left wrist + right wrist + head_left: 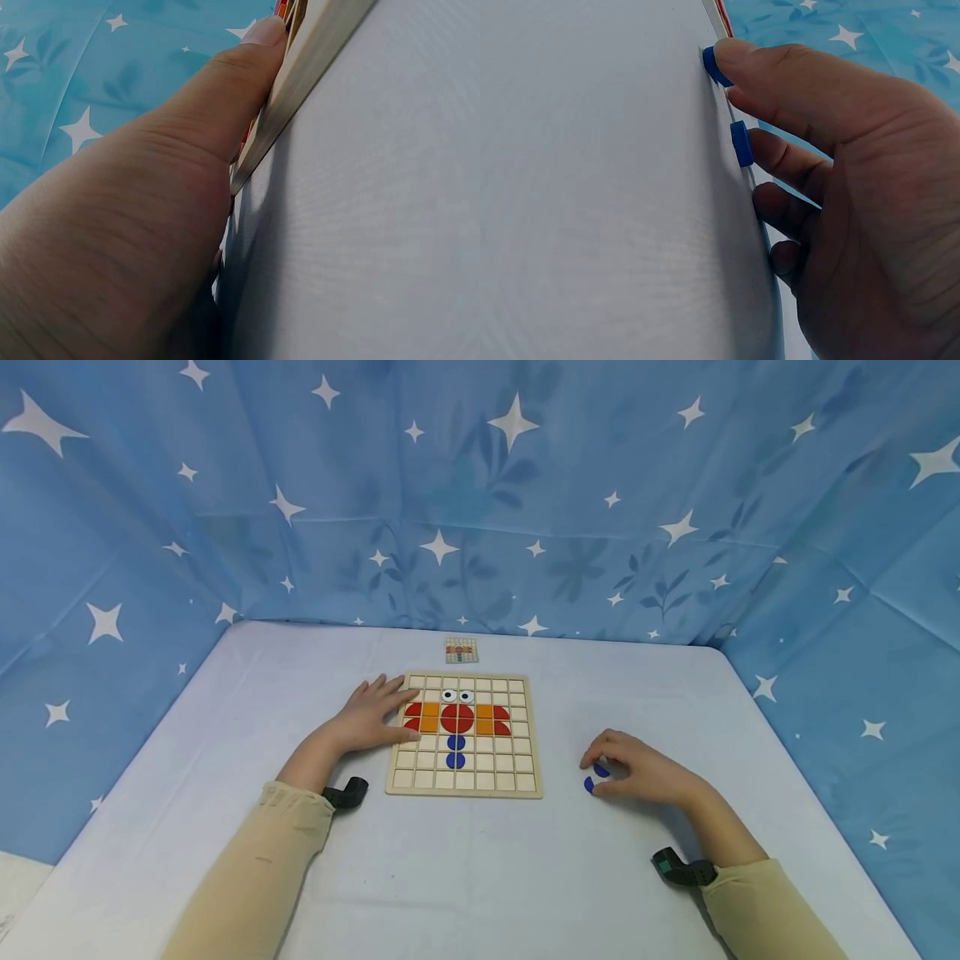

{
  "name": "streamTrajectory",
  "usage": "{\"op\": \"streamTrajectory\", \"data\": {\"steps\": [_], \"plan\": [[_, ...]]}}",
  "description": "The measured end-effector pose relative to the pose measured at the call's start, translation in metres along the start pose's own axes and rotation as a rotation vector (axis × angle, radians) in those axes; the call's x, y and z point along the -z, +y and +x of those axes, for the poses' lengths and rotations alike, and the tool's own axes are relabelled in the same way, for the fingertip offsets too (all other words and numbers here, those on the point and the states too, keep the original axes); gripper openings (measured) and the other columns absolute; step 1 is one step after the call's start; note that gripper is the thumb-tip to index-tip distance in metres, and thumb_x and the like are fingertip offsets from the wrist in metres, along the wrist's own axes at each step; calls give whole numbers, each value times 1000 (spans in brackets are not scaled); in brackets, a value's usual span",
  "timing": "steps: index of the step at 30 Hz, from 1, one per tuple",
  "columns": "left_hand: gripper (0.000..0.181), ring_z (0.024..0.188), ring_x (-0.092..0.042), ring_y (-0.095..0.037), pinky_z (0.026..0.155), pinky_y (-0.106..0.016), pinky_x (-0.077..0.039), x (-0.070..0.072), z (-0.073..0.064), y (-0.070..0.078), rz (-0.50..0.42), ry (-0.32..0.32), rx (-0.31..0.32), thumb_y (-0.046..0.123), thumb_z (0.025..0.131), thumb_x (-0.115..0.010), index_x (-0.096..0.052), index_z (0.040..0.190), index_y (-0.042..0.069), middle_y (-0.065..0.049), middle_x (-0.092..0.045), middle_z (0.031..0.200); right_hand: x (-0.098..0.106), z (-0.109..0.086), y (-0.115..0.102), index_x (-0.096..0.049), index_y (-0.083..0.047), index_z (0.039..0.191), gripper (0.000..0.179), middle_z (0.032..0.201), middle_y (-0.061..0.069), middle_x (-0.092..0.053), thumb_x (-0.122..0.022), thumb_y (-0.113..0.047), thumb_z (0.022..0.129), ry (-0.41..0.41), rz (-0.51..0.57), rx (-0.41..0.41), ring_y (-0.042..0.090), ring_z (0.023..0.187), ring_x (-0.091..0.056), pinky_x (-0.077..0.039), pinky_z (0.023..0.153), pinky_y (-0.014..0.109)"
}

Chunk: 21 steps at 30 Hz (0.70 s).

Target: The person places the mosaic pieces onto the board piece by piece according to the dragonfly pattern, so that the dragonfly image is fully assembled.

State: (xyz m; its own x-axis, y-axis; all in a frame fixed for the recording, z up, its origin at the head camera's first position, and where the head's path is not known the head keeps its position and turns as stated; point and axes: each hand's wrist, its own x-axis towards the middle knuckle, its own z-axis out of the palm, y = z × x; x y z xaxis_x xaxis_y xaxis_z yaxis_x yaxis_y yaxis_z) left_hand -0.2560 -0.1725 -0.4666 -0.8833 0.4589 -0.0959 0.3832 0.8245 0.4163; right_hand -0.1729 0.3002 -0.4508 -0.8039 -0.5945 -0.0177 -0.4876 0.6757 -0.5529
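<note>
My left hand (369, 714) rests at the left edge of a wooden grid board (465, 783), its fingers and thumb lying over the rim; the left wrist view shows the thumb (225, 86) against the edge. On the board sit two eye pieces (457, 696), a red circle (457, 719), orange squares (484, 719), red quarter pieces (502, 727) and blue pieces (456, 752). Right of the board, my right hand (637, 768) bends over two blue half-round pieces on the table. Thumb and index finger close around the nearer blue piece (714, 66); another finger touches the second blue piece (741, 144).
A small pattern card (461, 650) lies behind the board on the white-covered table (480, 868). Blue curtains with white stars (480, 485) stand around the back and sides. Each wrist wears a black camera band (684, 868).
</note>
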Motion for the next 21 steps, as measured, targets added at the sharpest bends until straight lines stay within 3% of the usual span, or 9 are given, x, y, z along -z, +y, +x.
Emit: {"op": "streamTrajectory", "data": {"steps": [8,21], "plan": [[89,154,-3,-38,124,-57,2,1,0,1,-4,-5,-2,68,84,-64,-33,156,26,-8,-15,167,-3,2,1,-66,-35,104,19,106,-18,-58,-76,-32,88,38,-44,26,2,99,-54,-50,90,29],[90,155,-3,-37,124,-57,2,0,1,0,14,-3,2,70,83,-63,-33,156,27,-7,-15,167,-3,3,2,-66,-31,104,22,106,-15,-60,-78,-27,86,54,-49,18,3,100,-56,-50,91,29]]}}
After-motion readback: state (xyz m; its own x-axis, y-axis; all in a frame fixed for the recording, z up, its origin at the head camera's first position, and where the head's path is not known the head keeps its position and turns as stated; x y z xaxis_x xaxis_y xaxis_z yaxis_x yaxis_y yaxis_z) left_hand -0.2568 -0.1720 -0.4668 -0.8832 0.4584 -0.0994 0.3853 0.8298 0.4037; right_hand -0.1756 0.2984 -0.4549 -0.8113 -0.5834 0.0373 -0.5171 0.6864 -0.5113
